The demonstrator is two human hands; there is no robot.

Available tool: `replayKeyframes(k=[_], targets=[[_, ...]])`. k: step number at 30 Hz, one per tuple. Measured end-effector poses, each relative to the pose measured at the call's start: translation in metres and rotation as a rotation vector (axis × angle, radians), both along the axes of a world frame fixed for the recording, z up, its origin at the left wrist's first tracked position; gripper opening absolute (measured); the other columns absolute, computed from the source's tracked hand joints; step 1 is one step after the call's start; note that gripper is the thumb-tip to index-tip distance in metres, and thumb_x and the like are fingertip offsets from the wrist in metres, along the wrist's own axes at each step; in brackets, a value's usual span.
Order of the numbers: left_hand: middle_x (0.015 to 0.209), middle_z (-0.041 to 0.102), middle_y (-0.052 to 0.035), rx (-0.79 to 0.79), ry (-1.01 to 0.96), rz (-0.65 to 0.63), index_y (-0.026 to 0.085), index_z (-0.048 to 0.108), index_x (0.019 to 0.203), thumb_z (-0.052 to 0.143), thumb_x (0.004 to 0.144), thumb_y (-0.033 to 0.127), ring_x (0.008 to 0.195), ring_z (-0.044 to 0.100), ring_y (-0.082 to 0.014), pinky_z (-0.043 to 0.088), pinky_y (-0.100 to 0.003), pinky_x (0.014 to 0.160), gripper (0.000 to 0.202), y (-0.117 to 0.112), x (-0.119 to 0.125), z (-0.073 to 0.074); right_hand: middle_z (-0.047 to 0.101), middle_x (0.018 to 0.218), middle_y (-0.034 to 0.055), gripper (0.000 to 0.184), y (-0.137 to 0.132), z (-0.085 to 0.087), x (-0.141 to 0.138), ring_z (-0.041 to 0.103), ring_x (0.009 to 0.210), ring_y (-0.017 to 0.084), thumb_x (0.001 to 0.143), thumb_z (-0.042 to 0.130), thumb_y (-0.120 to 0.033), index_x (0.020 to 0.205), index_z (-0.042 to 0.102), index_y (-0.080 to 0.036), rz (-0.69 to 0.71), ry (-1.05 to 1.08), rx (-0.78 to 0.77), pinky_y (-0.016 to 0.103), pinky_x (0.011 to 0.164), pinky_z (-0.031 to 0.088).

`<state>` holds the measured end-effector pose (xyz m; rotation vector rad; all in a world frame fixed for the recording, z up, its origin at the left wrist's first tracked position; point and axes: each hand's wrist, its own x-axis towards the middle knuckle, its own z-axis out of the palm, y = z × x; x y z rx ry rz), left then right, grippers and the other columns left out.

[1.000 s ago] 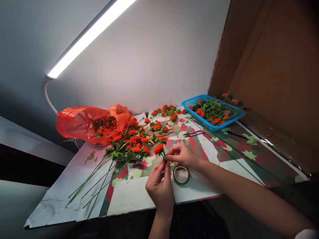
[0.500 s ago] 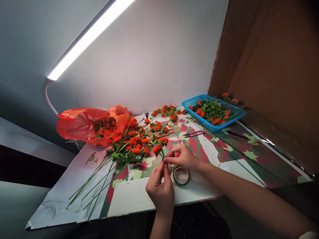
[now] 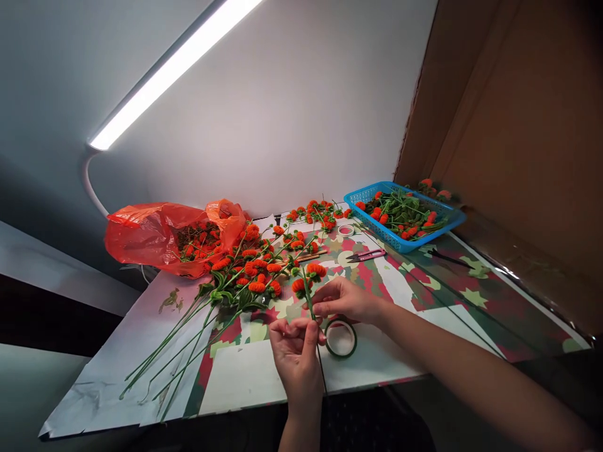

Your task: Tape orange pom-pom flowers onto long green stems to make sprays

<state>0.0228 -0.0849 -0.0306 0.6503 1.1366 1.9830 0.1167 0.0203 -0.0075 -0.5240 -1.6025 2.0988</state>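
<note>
Between my hands stands a small sprig of orange fuzzy flowers point(image 3: 301, 287) on a green stem, its heads up and the thin lower stem running down past my left hand. My left hand point(image 3: 296, 358) is closed, thumb and fingers pinching that stem from below. Just above it, my right hand point(image 3: 346, 299) is closed on the same stem, below the flower heads. A roll of green tape point(image 3: 354, 345) stands right beside my left fingers, under my right hand. Whether a strip of tape runs to the stem is hard to make out.
Finished-looking orange flower stems point(image 3: 188, 351) lie at the left beside a red plastic bag point(image 3: 136, 235) of flower heads. Behind are pink thread snips point(image 3: 367, 255), a white tape roll point(image 3: 345, 230) and a blue basket point(image 3: 400, 245) of flowers. A lamp point(image 3: 174, 75) hangs above.
My left hand has turned palm up and moved slightly down the stem. The sprig now stands more upright, with more of its stem showing. The tape roll has shifted slightly.
</note>
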Motion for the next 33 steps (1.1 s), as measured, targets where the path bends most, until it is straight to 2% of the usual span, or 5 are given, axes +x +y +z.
replayKeyframes(k=[6,14,24,28,33], targets=[[0.062,0.054,0.0072,-0.084,-0.271,-0.157,0.021,0.04,0.076,0.079,0.06,0.028,0.049,0.05,-0.0054,0.04,-0.015,0.049,0.043,0.001,-0.002,-0.001,0.061,0.064,0.0004,0.031,-0.001,0.0,0.001,0.056,0.059,0.01,0.061,0.077,-0.037,0.072,0.065,-0.011,0.058,0.097,-0.068,0.023,0.059,0.045],[0.056,0.055,0.0011,-0.252,-0.026,-0.249,0.012,0.063,0.073,0.069,0.071,0.041,0.05,0.048,-0.0074,0.04,-0.018,0.049,0.029,-0.003,-0.008,0.0,0.058,0.064,-0.0001,0.029,0.0,-0.006,0.0,0.052,0.061,0.011,0.067,0.073,-0.039,0.073,0.065,-0.012,-0.072,0.052,0.124,0.024,0.061,0.042],[0.046,0.019,0.0107,-0.004,-0.724,-0.403,0.016,0.05,0.062,0.073,0.067,0.022,0.037,0.009,-0.0011,0.016,-0.005,0.029,0.025,-0.008,0.009,-0.006,0.064,0.065,0.0014,0.032,-0.007,-0.001,0.0,0.057,0.062,0.012,0.066,0.073,-0.04,0.08,0.068,-0.012,0.072,-0.009,-0.037,0.022,0.058,0.04],[0.043,0.028,0.0095,-0.111,-0.506,-0.382,0.015,0.056,0.062,0.074,0.066,0.032,0.035,0.018,-0.0007,0.021,-0.009,0.028,0.025,-0.007,0.006,-0.007,0.062,0.062,0.0004,0.027,-0.004,0.0,0.001,0.055,0.059,0.01,0.065,0.074,-0.036,0.072,0.067,-0.012,0.075,0.053,-0.048,0.022,0.058,0.04],[0.06,0.063,-0.0016,-0.228,0.015,-0.146,0.014,0.068,0.08,0.074,0.067,0.035,0.053,0.056,-0.0102,0.049,-0.02,0.053,0.026,-0.004,-0.007,0.0,0.059,0.062,-0.0009,0.024,-0.001,0.0,-0.001,0.051,0.058,0.009,0.063,0.075,-0.034,0.069,0.065,-0.012,-0.071,0.03,0.052,0.024,0.06,0.041]])
